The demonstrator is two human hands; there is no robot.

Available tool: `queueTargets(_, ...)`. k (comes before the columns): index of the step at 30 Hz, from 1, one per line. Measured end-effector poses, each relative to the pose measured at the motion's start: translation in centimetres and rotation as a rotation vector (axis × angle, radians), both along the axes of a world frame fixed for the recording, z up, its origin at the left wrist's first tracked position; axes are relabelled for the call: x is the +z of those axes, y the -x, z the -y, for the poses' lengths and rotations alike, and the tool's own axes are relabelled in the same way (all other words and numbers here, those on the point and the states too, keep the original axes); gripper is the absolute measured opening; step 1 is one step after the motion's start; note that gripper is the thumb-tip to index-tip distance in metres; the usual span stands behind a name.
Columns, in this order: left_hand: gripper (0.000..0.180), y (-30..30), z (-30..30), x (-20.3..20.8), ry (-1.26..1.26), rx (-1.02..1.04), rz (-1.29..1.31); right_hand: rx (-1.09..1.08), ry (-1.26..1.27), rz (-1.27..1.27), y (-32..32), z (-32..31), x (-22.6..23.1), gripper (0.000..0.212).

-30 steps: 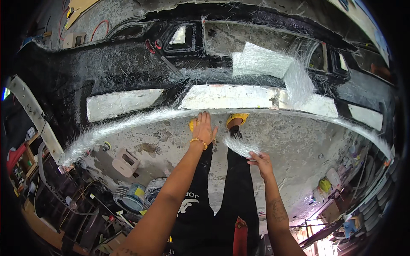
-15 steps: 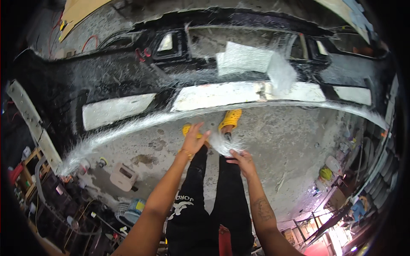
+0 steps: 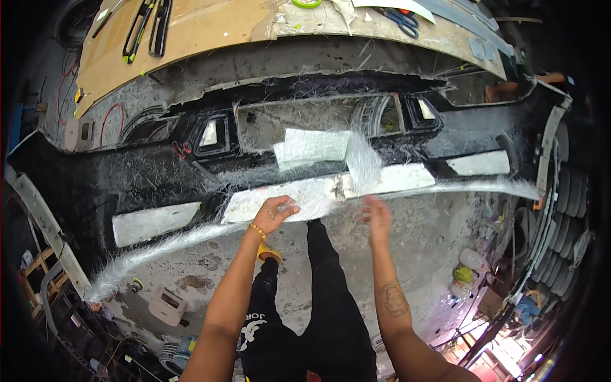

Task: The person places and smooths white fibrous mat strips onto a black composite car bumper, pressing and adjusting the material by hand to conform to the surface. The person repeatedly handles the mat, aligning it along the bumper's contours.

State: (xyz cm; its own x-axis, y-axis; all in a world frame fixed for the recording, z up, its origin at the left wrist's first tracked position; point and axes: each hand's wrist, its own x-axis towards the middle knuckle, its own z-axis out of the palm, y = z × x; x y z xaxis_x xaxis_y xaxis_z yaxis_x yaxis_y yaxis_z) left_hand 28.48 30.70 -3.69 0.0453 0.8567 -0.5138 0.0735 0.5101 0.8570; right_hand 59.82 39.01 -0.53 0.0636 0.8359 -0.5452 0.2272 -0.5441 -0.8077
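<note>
A long black car bumper point(image 3: 153, 169) lies before me, edged along its near side by a fringe of white fibreglass strands point(image 3: 137, 254). My left hand point(image 3: 272, 214) is closed at the near edge, thumb and fingers on a loose tuft of fibreglass mat point(image 3: 310, 204). That tuft lies over the long white panel point(image 3: 254, 198) on the bumper. To its right, my right hand point(image 3: 377, 216) is blurred, with fingers apart and nothing seen in them. Cut sheets of fibreglass mat point(image 3: 312, 148) rest on the middle of the bumper, one draped toward the white panel.
Beyond the bumper is a cardboard-covered table point(image 3: 210, 28) with cutters and blue-handled scissors point(image 3: 402, 24). Red-handled scissors point(image 3: 182, 150) lie on the bumper's left part. A beige stool point(image 3: 167, 305) stands on the floor at left, and stacked dark parts point(image 3: 560, 223) line the right.
The fibreglass tuft has gone from my right hand near my legs to my left hand at the bumper's edge. Both hands moved forward, and the view shows more of the far table.
</note>
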Motion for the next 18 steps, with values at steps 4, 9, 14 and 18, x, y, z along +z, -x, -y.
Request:
queueTargets(4,0.029,-1.8,-8.0,-4.8,-0.118,0.023,-0.085,-0.114,-0.106,0.243,-7.8,-8.3,-7.2,0.024)
queueTargets(9,0.041,-4.7,-17.0,-9.5,-0.085,-0.043,-0.550,0.209,0.222,-0.058,-9.2,-14.3,-12.4,0.025)
queueTargets(14,0.067,-4.5,-21.7,-10.1,-0.158,-0.221,-0.906,0.439,0.279,-0.180,-0.4,-13.0,-15.1,0.031)
queueTargets(18,0.062,-2.7,-24.6,-13.6,0.100,-0.602,-0.874,0.440,0.281,-0.121,4.9,-13.7,-17.3,0.035)
